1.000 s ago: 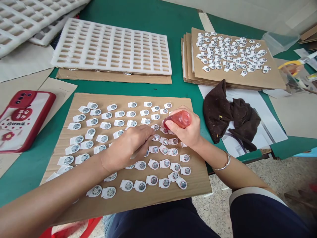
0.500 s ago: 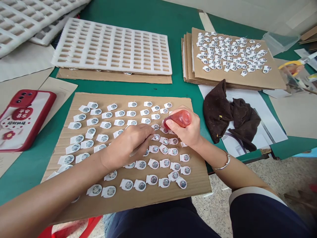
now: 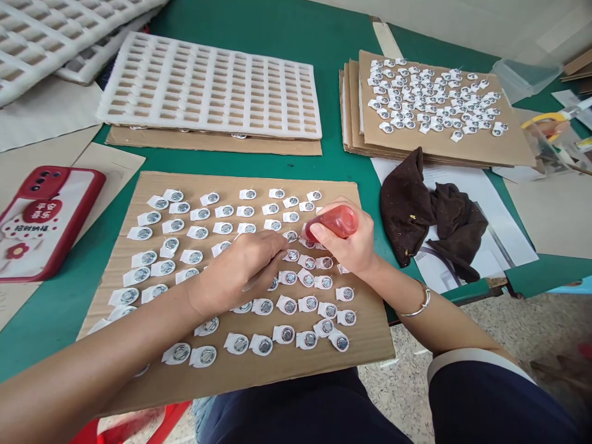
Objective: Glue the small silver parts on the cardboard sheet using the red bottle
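My right hand (image 3: 355,248) is wrapped round a small red squeeze bottle (image 3: 340,221), tilted with its narrow end toward the left. Opposite it, my left hand (image 3: 247,265) is closed on slim metal tweezers (image 3: 251,284), whose rear end shows below the palm. The tips of both tools come close together over a round silver piece on a white tab (image 3: 290,236). Many similar pieces lie in loose rows on a brown cardboard sheet (image 3: 185,385) beneath my hands. My left hand and forearm hide some of them.
Behind the sheet lies a white foam grid (image 3: 208,86) on cardboard. Stacked cardboard (image 3: 513,139) with more pieces stands back right, near a dark brown cloth (image 3: 407,203) and yellow-handled scissors (image 3: 546,118). A phone in a red case (image 3: 50,228) lies left on the green table (image 3: 333,166).
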`<state>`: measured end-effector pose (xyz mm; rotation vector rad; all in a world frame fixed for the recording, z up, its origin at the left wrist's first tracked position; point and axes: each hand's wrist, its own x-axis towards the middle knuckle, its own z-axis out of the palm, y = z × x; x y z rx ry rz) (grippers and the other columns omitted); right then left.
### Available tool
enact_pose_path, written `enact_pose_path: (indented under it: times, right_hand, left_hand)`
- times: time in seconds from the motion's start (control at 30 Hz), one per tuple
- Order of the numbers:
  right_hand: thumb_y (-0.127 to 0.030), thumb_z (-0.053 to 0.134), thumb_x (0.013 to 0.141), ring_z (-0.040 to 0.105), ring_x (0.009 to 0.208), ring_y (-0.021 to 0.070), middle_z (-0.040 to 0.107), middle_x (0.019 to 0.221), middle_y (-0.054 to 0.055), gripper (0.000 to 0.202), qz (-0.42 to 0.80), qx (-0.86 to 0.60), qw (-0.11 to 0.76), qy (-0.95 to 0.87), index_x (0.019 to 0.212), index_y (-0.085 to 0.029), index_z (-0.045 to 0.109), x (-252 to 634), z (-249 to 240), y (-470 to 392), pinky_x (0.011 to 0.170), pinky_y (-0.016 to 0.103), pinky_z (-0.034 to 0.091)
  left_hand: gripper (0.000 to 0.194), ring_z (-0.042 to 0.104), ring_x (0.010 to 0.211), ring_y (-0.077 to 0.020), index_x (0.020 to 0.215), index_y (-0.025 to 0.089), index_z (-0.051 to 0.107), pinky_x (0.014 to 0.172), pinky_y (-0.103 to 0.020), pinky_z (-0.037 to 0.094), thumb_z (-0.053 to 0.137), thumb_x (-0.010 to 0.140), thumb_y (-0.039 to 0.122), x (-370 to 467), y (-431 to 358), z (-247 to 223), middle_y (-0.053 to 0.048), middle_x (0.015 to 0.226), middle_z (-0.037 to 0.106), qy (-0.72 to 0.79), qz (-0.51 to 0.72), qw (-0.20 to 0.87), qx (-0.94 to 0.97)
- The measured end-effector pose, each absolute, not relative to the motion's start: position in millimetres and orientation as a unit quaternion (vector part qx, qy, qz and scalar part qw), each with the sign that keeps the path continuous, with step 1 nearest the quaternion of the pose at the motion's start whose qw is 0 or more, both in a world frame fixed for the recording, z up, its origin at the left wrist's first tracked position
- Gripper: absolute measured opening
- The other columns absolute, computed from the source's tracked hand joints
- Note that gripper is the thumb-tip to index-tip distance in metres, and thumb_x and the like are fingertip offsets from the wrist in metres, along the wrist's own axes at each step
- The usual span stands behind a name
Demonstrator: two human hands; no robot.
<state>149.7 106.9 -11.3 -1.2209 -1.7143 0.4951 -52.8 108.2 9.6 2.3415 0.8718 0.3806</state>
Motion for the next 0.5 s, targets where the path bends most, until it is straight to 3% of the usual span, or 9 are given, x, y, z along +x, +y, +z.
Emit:
enact_pose_path:
  times: [0.5]
  right_hand:
    - [-0.029, 0.067, 0.068, 0.056, 0.069, 0.013, 0.059, 0.073, 0.0, 0.016, 0.203, -0.488, 0.48, -0.7, 0.075, -0.019, 0.057, 149.5, -11.4, 106.6, 0.066, 0.031, 0.048]
  left_hand:
    - [0.021, 0.055, 0.064, -0.0108, 0.092, 0.018, 0.061, 0.058, -0.023, 0.04, 0.041, 0.087, 0.02, -56.2, 114.2, 7.1, -0.002, 0.076, 0.062, 0.364, 0.145, 0.366, 0.844]
